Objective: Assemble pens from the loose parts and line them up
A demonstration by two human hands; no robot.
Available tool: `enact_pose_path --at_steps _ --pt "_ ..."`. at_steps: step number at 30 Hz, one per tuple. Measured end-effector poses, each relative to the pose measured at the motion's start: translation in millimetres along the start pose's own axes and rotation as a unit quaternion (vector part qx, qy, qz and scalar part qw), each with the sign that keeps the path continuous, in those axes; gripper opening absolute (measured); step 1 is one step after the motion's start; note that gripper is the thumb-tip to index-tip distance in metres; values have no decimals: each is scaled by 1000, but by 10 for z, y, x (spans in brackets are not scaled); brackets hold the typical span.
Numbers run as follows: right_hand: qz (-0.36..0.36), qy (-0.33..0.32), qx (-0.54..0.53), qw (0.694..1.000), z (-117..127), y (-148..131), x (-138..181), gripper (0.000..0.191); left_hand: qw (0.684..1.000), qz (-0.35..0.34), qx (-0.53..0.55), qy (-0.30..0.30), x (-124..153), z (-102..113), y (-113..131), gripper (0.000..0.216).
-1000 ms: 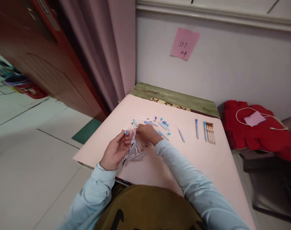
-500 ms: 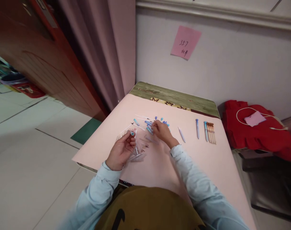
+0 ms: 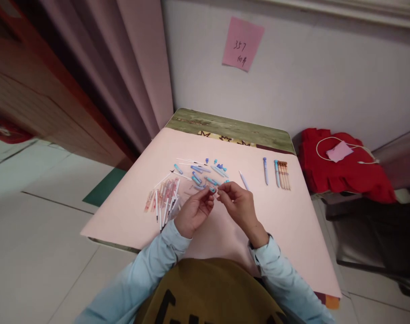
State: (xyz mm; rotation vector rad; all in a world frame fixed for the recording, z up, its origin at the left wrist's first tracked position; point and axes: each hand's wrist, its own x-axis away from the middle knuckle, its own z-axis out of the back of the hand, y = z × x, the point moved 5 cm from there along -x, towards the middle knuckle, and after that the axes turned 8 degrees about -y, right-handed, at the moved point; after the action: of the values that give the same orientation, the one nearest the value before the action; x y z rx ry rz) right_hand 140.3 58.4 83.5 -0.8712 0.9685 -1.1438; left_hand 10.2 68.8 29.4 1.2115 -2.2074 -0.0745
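A small blue pen piece (image 3: pixel 212 190) hangs just over the pink counter (image 3: pixel 292 225), pinched in the grip of the left hand (image 3: pixel 193 211), with the grip of the right hand (image 3: pixel 240 207) pressed together just right of that piece, loose blue parts (image 3: pixel 205 173) just beyond it, a refill heap (image 3: pixel 164 198) to its left and a pen row (image 3: pixel 281 174) well to its right.

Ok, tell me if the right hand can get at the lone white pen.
Probably yes: the white pen lies bare just beyond the right hand, though that hand is busy at a small blue part.
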Motion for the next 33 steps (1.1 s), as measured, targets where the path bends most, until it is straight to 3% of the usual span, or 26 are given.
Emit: enact_pose_path --at_steps 3,7,14,18,22,24,26,30,33 --pt "48 40 70 996 88 -7 54 10 1000 11 -8 10 -22 -31 -83 14" --pt "85 45 147 985 126 3 104 11 999 20 -14 24 -47 -70 -169 15" --pt "84 46 243 965 214 53 161 16 998 35 -24 34 -130 -106 -326 15" --pt "20 34 159 986 301 175 157 12 998 51 -33 30 -178 -119 -436 16" --pt "-61 58 112 990 570 452 123 25 997 62 -31 31 -189 -140 -407 13" --pt "-119 123 199 965 797 631 99 28 998 44 -19 35 -181 -160 -293 13" --pt "-188 136 297 926 937 817 53 27 999 15 -7 32 -167 -189 -152 13" --pt "-249 93 380 886 890 1050 -65 29 999 -28 -3 32 -128 -218 21 12" --pt "-248 106 403 875 807 1020 -82 21 999 -29 -4 41 -97 -197 21 12"
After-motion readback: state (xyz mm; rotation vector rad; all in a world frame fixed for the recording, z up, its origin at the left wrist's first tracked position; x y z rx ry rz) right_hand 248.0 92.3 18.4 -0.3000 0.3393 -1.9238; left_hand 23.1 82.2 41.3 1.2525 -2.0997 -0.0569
